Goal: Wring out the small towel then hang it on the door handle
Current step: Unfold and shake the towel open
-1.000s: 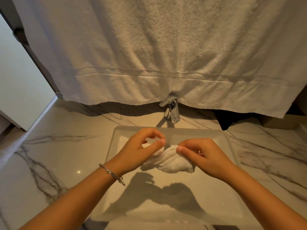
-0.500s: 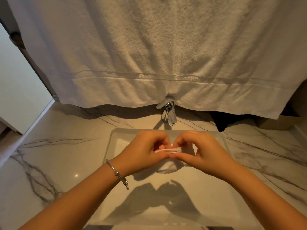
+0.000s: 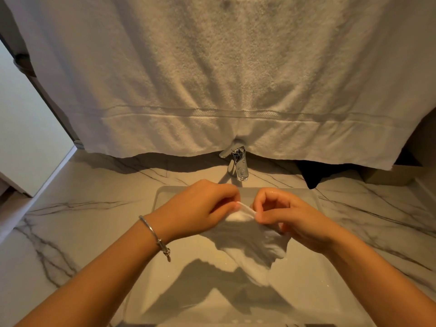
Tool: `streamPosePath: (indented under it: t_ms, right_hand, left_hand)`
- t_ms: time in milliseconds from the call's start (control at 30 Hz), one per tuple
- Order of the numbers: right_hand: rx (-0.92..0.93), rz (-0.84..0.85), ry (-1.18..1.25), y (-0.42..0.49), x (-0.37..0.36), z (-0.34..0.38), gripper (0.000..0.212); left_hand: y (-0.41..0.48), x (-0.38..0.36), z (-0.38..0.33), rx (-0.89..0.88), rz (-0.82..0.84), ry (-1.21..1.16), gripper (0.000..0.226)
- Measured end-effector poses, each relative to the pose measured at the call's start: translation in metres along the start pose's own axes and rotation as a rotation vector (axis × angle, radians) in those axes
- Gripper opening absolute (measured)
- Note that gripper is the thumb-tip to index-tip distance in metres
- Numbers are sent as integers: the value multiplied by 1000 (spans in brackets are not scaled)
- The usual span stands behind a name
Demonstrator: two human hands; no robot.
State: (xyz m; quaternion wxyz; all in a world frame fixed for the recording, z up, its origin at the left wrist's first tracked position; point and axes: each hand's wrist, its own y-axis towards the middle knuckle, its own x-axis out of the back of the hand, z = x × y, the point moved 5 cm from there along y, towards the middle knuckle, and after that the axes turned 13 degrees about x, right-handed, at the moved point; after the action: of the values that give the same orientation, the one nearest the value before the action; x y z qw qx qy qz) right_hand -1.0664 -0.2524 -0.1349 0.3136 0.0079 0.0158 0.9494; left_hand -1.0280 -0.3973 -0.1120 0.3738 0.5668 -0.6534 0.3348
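The small white towel (image 3: 253, 241) hangs above the white rectangular sink (image 3: 165, 199), held by its top edge. My left hand (image 3: 198, 208), with a silver bracelet on the wrist, pinches the edge on the left. My right hand (image 3: 295, 218) pinches the same edge a little to the right. The cloth droops loosely below both hands, its lower end reaching down over the basin. No door handle is in view.
A chrome faucet (image 3: 238, 165) stands behind the sink. A large white towel (image 3: 212, 79) hangs over it and fills the upper view. Marble counter (image 3: 82, 220) surrounds the basin. A pale door or wall panel (image 3: 23, 138) is at the left. Something dark (image 3: 318, 171) lies at the back right.
The towel was bunched between my hands a second ago. Both hands then took its top edge and lifted, and it now hangs unfolded below them.
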Motion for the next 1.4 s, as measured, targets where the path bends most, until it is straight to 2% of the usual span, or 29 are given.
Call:
streamPosePath:
  t_ms: [67,167,233,333,400,500,633,733,833,900,967,1000,1067,1133,1167,1233,1267,1300,1333,1400]
  right_hand:
    - [-61,17,50,0,-1,-1,14]
    - [-33,-130,-154,2,12,4,21]
    - [75,-184,-411,1,13,15,15]
    - [266,-75,-1015,-5,0,30,12]
    - [334,-34,-1125,-7,-8,38,13]
    - [375,-31,-1139,-8,-9,48,15]
    - [439,-95,-1068,-16,6,68,11]
    - [376,-188,-984,-17,27,71,15]
    - [238,-226,-898,-15,45,62,31]
    - [168,-204,-923,-12,50,55,31]
    - [123,-159,-971,-8,50,50,27]
    - [105,-150,-968,-6,52,50,27]
    - [71,-146,-930,-4,58,51,30]
    - [-4,-49,-882,-5,61,50,30]
    - [-73,50,-848,-7,59,45,25]
    - [-210,232,-818,-12,53,32,18]
    - [-219,246,-821,-11,50,27,19]
    - [-181,194,-839,-6,51,26,21]
    - [-129,96,-879,-1,54,28,23]
    - [-48,-125,-955,9,62,36,21]
  left_hand:
    - [0,4,-10,-67,-59,43,13]
    - [2,5,-5,-30,40,44,7]
    - [3,-2,3,40,130,84,7]
    - [4,-17,13,111,228,147,12]
    - [6,-22,16,127,240,181,15]
    - [13,-21,22,155,197,278,20]
    - [18,-18,52,258,88,378,14]
    - [13,-22,71,297,112,223,22]
    - [8,-18,73,305,169,-174,24]
    - [8,-6,77,308,124,-361,19]
    - [8,8,80,312,95,-363,13]
    - [9,14,80,299,64,-328,18]
    - [11,32,73,250,-96,-261,29]
    - [11,45,64,218,-216,-250,21]
    - [11,44,60,216,-150,-236,15]
    - [7,26,53,233,192,-118,15]
    - [4,20,52,244,324,-42,16]
    - [4,22,52,246,343,4,18]
    - [9,29,51,244,277,8,19]
    - [21,56,49,261,19,-75,18]
